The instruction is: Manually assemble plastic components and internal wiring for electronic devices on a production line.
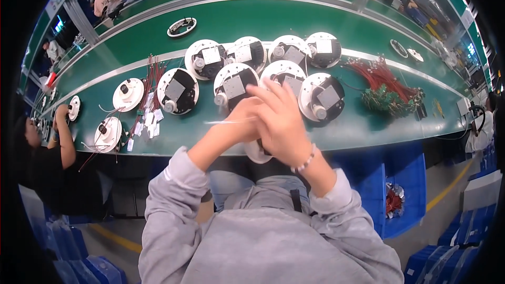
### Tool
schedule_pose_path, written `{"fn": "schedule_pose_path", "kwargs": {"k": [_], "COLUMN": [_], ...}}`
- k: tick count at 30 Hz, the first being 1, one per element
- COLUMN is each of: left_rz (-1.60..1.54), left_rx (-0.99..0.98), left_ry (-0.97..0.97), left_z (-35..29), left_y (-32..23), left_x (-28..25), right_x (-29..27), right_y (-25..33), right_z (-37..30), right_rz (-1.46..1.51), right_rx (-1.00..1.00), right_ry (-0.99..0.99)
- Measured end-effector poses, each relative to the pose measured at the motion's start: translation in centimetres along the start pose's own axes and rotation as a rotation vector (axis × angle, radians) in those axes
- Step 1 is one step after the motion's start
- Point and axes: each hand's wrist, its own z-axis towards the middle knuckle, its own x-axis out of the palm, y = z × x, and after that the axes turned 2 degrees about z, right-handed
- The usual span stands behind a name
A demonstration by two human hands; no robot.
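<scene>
My two hands overlap above the near edge of the green bench, over a round white unit (255,153) that they mostly cover. My right hand (284,123) lies across the left one, its fingers stretched out and slightly apart, a little blurred. Behind it, the fingers of my left hand (243,120) are hidden. A thin whitish strand (226,122) sticks out beside my left hand; what it belongs to cannot be made out. Just beyond the hands stand round white-rimmed units with black inner plates and silver boxes, the nearest being one (234,87) and another (322,97).
Red wires with green circuit boards (389,94) are heaped at the right. Left lie white round bases (128,94), red wires and white labels (152,118). A ring-shaped part (182,27) rests on the green belt (273,18). A co-worker (58,163) sits at the left; a blue bin (405,194) stands below right.
</scene>
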Motion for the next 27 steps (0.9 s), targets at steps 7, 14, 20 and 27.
{"fn": "schedule_pose_path", "kwargs": {"k": [7, 14, 20, 27], "left_rz": [-0.152, -0.467, -0.757, -0.585], "left_rx": [0.028, -0.228, -0.299, -0.495], "left_ry": [-0.025, 0.05, 0.081, -0.136], "left_z": [1.0, 1.2, 2.2, -2.2], "left_y": [1.1, 2.9, 3.8, 3.8], "left_x": [1.1, 0.0, 1.1, -4.9], "right_x": [1.1, -4.4, 1.3, 2.4], "right_y": [-1.8, -2.5, -3.0, -3.8], "right_z": [0.3, -0.7, -3.4, -1.0], "right_rz": [0.344, 0.157, -0.092, 0.291], "right_rx": [0.09, -0.232, -0.403, -0.423], "right_ry": [-0.212, 0.377, 0.329, 0.255]}}
